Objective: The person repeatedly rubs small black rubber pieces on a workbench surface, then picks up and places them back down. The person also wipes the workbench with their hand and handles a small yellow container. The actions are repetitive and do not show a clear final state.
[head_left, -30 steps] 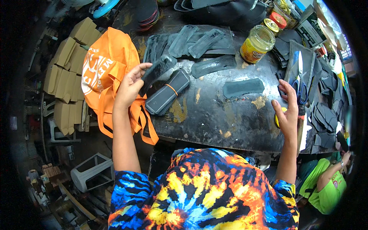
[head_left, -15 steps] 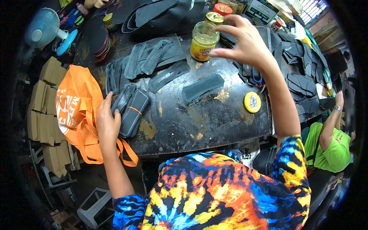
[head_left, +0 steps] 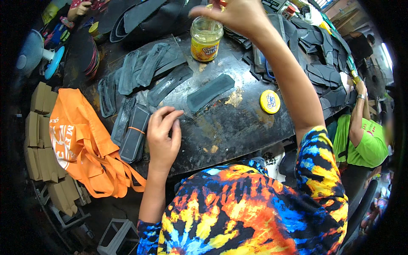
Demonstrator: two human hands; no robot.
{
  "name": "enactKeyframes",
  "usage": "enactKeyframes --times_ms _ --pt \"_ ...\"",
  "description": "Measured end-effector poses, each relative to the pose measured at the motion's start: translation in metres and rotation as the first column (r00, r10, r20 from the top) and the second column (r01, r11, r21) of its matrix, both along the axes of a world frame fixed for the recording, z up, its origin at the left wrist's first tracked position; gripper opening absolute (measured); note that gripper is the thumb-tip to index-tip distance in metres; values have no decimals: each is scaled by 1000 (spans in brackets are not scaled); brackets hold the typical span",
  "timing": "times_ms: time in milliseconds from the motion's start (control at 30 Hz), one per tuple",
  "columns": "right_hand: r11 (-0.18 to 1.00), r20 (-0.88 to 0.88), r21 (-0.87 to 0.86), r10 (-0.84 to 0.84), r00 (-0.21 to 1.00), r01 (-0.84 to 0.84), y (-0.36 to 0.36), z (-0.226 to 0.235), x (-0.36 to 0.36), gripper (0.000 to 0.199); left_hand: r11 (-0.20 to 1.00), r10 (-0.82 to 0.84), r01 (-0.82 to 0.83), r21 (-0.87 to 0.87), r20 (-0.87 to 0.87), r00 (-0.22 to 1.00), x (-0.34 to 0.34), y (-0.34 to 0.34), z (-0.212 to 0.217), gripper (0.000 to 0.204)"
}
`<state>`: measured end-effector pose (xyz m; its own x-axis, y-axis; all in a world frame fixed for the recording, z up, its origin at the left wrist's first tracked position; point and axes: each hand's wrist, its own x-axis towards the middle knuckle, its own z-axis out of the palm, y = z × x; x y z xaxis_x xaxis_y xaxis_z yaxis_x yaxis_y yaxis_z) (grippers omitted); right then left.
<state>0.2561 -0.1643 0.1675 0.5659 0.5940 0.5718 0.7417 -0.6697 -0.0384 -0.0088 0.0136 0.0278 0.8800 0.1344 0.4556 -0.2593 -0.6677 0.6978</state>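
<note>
My left hand (head_left: pixel 163 134) hovers at the near side of the black table, fingers loosely curled and apart, holding nothing I can see. Beside it, a stack of dark strips (head_left: pixel 134 135) is bound by an orange rubber band. My right hand (head_left: pixel 240 15) is over an open glass jar (head_left: pixel 205 40) with a yellow label; its thumb stretches left, and the other fingers are largely cut off by the upper edge. A thin stick-like shape shows inside the jar. One dark strip (head_left: pixel 210 92) lies alone mid-table. To its right rests a yellow lid (head_left: pixel 270 102).
More dark strips (head_left: pixel 149 66) lie in a pile at left. An orange cloth bag (head_left: pixel 78 136) hangs over the left edge. Black cut pieces (head_left: pixel 325 83) cover the right side. A co-worker in green (head_left: pixel 361 140) sits at right; a fan (head_left: pixel 30 53) stands far left.
My left hand has left the banded stack and moved right. My right hand has come over the jar's mouth, its fingers passing beyond the upper edge. The whole view has shifted a little.
</note>
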Motion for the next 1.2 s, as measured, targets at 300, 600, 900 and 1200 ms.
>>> enactKeyframes --times_ms 300,600,900,1200 --pt "970 13 -53 236 972 -235 -46 -22 -85 43 976 -25 30 215 -28 999 14 -11 -27 38" --pt "992 -476 -126 -33 879 -31 -87 -135 -122 66 948 47 -20 318 -77 996 13 -15 -30 38" --pt "953 -211 -282 -177 961 114 -88 -141 -141 89 962 38 -17 273 -75 996 12 -13 -33 34" --pt "924 -253 -358 41 967 -133 -64 -156 -134 108 988 113 -110 -106 24 993 11 -7 -30 29"
